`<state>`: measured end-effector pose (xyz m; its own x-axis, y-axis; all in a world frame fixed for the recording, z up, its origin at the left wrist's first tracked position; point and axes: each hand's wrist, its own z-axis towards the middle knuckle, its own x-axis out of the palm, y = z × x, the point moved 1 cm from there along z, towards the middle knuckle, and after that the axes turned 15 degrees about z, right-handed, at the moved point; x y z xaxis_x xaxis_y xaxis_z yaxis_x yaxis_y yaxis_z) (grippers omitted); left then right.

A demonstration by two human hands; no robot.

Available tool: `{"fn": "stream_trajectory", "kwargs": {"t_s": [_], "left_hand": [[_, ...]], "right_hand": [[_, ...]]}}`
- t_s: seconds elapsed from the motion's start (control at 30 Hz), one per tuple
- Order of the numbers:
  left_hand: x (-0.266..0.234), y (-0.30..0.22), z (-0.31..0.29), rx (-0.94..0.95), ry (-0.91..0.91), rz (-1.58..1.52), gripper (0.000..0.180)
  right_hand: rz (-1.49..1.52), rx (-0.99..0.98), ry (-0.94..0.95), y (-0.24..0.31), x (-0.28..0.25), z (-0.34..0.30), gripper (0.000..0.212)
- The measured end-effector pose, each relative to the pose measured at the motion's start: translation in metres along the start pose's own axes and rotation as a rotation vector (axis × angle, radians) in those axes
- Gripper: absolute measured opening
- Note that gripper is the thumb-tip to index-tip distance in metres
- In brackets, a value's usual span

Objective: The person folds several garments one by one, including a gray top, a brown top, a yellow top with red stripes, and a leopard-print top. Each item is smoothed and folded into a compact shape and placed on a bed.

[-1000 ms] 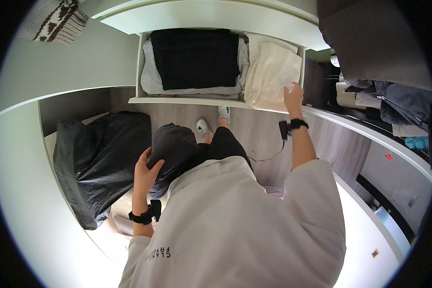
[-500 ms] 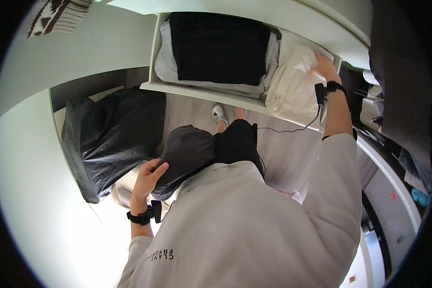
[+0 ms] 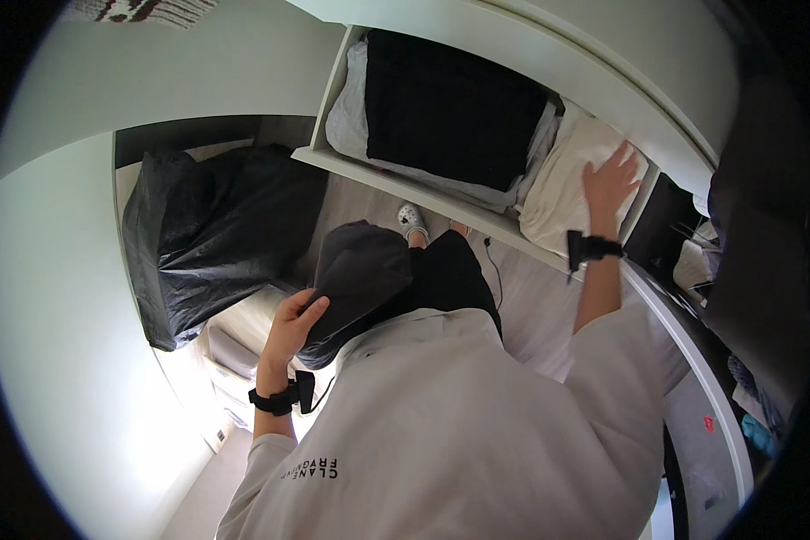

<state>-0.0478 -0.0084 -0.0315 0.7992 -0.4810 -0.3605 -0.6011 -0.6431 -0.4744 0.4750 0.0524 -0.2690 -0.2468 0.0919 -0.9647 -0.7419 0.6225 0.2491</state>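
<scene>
Right hand: arm reaching forward and out to the right, forearm running up from the sleeve, black strap at the wrist. Back of hand faces the camera, fingers splayed and released, tips pointing away from the body. It sits over the cream cloth. Looks like contact; pressure, can't tell. Hand slightly blurred.

Cream cloth is folded, in the right end of the pulled-out drawer. Black cloth lies left of it in the same drawer, on top of a light grey one.

Left hand: low, close to the body, wrist near the hip, forearm angled up from the lower edge, second strap on it. Fingers pinch the near left edge of the dark cloth: thumb on top, the rest mostly hidden. Dark cloth is in front of the left thigh, beside the black shorts.

Black bag is further left, apart from the hand.
</scene>
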Motion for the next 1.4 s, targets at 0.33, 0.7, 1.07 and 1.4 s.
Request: {"fn": "stream_trajectory", "kwargs": {"t_s": [0.33,0.7,1.07,1.4], "left_hand": [[-0.031,0.011,0.008,0.076,-0.108,-0.151,0.027],[-0.112,0.052,0.021,0.031,-0.446,-0.507,0.042],[-0.187,0.069,0.028,0.130,-0.426,-0.793,0.046],[-0.191,0.019,0.003,0.285,-0.231,-0.918,0.055]], "right_hand": [[0.557,-0.498,0.531,0.243,0.033,-0.111,0.050],[0.305,0.004,0.517,0.392,0.105,-0.093,0.095],[0.431,0.056,0.530,0.348,0.113,-0.028,0.057],[1.214,0.135,0.541,0.215,-0.052,-0.042,0.076]]}}
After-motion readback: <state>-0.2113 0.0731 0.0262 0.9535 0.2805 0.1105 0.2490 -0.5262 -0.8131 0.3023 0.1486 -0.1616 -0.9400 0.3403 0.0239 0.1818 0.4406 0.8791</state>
